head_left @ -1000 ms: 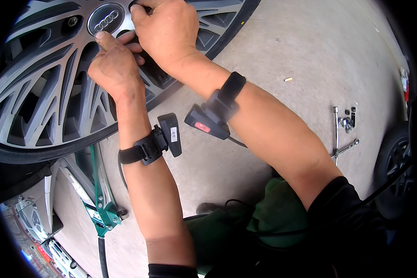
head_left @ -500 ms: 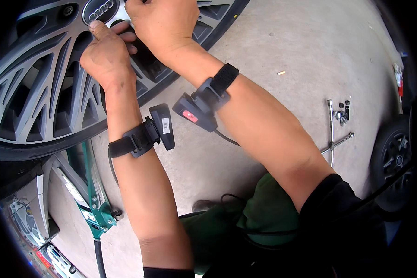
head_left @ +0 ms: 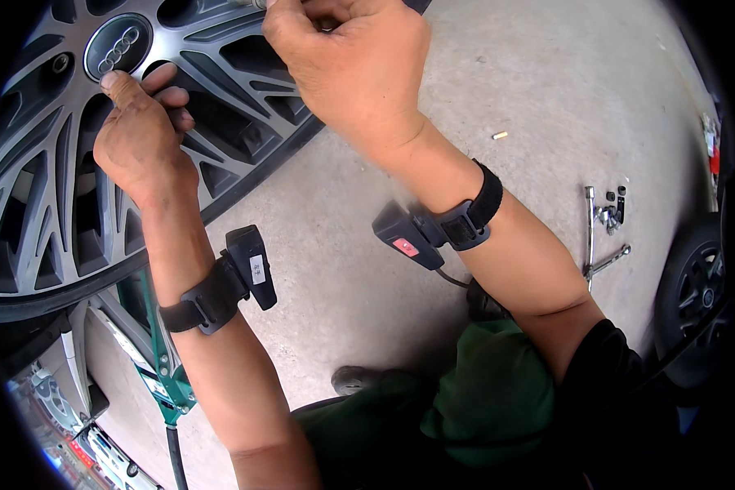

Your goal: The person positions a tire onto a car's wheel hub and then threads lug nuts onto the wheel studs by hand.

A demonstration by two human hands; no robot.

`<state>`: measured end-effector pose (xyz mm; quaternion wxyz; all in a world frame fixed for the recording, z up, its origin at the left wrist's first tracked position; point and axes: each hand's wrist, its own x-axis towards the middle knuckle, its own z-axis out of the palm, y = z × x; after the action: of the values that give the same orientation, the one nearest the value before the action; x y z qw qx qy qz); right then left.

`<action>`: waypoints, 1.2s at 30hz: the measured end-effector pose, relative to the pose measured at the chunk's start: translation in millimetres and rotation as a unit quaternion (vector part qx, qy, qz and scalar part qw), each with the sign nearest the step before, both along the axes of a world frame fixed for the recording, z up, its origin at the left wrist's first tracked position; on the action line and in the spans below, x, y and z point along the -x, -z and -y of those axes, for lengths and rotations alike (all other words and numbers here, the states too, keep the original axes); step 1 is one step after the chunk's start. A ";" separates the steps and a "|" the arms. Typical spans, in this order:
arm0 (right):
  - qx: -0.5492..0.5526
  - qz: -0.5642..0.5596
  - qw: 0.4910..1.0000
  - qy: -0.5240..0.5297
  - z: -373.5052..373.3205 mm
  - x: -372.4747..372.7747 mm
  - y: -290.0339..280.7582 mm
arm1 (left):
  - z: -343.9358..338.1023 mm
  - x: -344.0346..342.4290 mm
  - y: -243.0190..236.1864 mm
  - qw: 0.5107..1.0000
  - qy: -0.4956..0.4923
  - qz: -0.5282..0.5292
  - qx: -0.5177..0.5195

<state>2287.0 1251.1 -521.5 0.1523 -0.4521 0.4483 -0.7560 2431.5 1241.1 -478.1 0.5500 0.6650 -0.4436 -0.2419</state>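
Observation:
A grey multi-spoke alloy wheel (head_left: 151,216) with a dark tyre fills the upper left. My left hand (head_left: 143,135) is at its hub, thumb tip against the lower edge of the round centre cap (head_left: 118,47). The fingers of that hand are loosely bent, apart from the thumb, over the spokes, with nothing seen between them. Farther right, my right hand (head_left: 355,73) is closed in front of the wheel's rim. A small silvery metal piece (head_left: 253,3) shows at its fingertips, mostly cut off by the upper frame edge, so its kind is unclear.
A green floor jack (head_left: 167,384) stands below the wheel at left. On the concrete floor at right lie a cross-shaped lug wrench (head_left: 590,237) and several small metal parts (head_left: 608,216). Another wheel (head_left: 694,294) is at the far right. A cigarette butt (head_left: 500,135) lies on the floor.
My right hand has moved right and down, away from the hub, with the silvery piece now showing at its fingertips. The left hand stays by the centre cap while the view shifts.

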 end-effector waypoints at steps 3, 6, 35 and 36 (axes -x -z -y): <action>0.102 -0.059 0.991 0.065 10.9 -11.1 8.2 | 0.4 0.1 0.7 1.000 -0.002 0.003 -0.002; 0.149 -0.103 0.977 0.109 21.9 -21.6 12.0 | 1.1 -0.2 0.2 1.000 -0.001 0.007 -0.001; -0.180 0.551 0.614 -0.536 7.0 -31.1 -55.1 | 4.4 -2.2 1.1 0.998 0.023 -0.018 0.048; -0.195 0.523 0.631 -0.539 6.0 -30.2 -55.7 | 4.7 -2.0 0.7 0.998 0.019 -0.002 0.066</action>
<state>2317.1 1245.2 -465.8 0.8259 -0.1019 0.1074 -0.5441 2433.5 1236.4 -478.8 0.5891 0.6181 -0.4699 -0.2236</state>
